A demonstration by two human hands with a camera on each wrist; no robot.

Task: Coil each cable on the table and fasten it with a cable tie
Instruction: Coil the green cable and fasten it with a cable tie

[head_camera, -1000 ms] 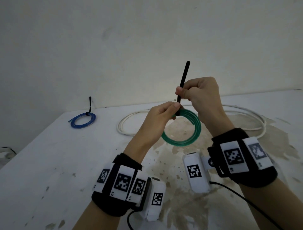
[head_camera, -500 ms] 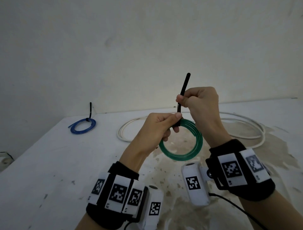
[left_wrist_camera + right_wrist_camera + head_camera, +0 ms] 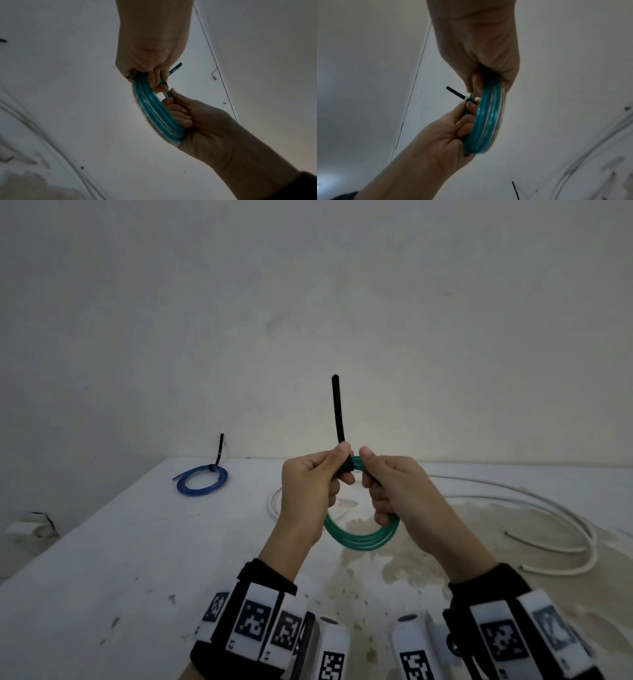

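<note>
I hold a coiled green cable (image 3: 363, 537) upright above the table between both hands. A black cable tie (image 3: 337, 412) is wrapped round its top, with the tail standing straight up. My left hand (image 3: 344, 455) pinches the tie at its base, where it sits on the coil. My right hand (image 3: 371, 474) grips the coil's right side, fingers curled through the ring. From the left wrist, the green cable (image 3: 157, 111) runs between both fists, and the tie (image 3: 175, 69) pokes out past them. From the right wrist I see the coil (image 3: 488, 115) and the tie (image 3: 455, 93).
A blue cable (image 3: 202, 479), coiled and bound with a black tie, lies at the table's back left. A long white cable (image 3: 513, 501) sprawls loose across the back and right of the white, stained table (image 3: 137, 559). A wall stands close behind.
My right hand has let go of the tie's tail and taken hold of the coil's right side. My left hand now pinches the tie, whose tail stands more upright.
</note>
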